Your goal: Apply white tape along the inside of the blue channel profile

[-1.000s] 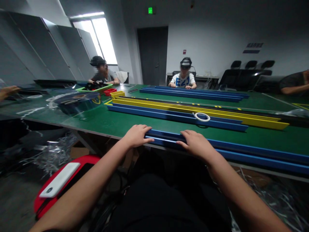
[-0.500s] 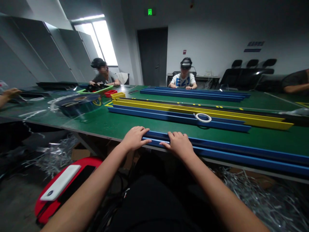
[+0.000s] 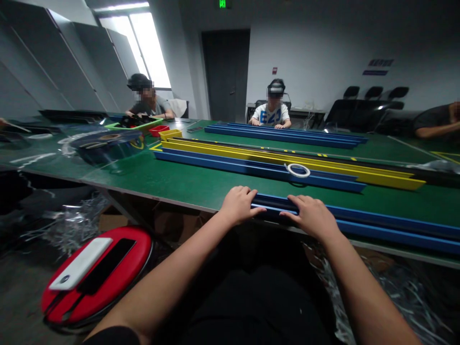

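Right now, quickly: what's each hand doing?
Left hand: closed over the nearest blue rail.
Right hand: closed over the same rail, farther right.

- The left hand [image 3: 240, 205] holds the end of a long blue strip [image 3: 388, 227].
- The right hand [image 3: 313, 215] holds it too, just beside.
- It lies along the edge of a green tabletop [image 3: 190, 184].
- A white ring [image 3: 298, 175] sits on a second blue strip [image 3: 223, 162], near a yellow strip [image 3: 377, 178].
- A person in a white shirt [image 3: 272, 115] sits across.

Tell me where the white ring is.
In the head view, right of centre, the white ring lies on a blue rail, beyond the right hand.
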